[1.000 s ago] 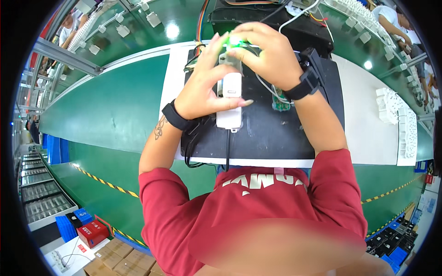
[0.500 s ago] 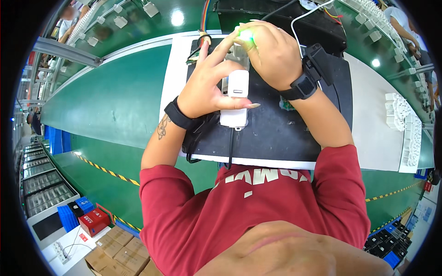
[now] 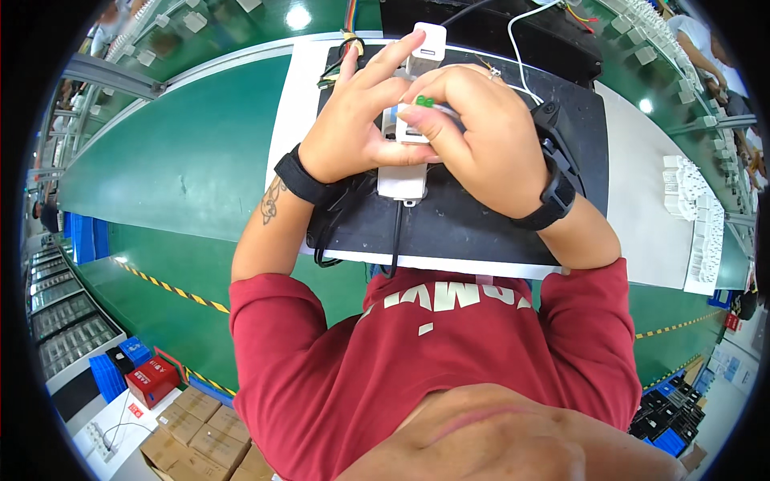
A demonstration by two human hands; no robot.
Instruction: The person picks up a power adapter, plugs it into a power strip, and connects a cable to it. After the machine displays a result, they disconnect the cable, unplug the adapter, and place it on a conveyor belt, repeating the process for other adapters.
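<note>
Green conveyor surfaces point(image 3: 184, 152) run on both sides of the work station, and a white desk point(image 3: 634, 240) carries a black mat point(image 3: 473, 224) directly in front of the person. On the mat lies a white power strip point(image 3: 403, 178) whose black cable point(image 3: 395, 240) leads off the near edge toward the person's red shirt. Both hands are at work over the far part of the strip. The left hand point(image 3: 357, 132) rests on the strip body with the thumb pressing its side and the fingers spread and raised, so it steadies rather than encloses. The right hand point(image 3: 481, 144) is curled, its fingertips pinched on a small green part point(image 3: 423, 101) held just above a grey-white fitting on the strip. A white plug adapter point(image 3: 425, 44) stands just beyond the fingers. Judged from this layout, the strip is already positioned on the mat, and the green part is being seated or checked; whether it is fully seated cannot be told, since the fingers hide the joint. Removal from the mat appears to be left. White moulded parts point(image 3: 690, 216) lie stacked at the right end of the desk, well apart from both hands.
</note>
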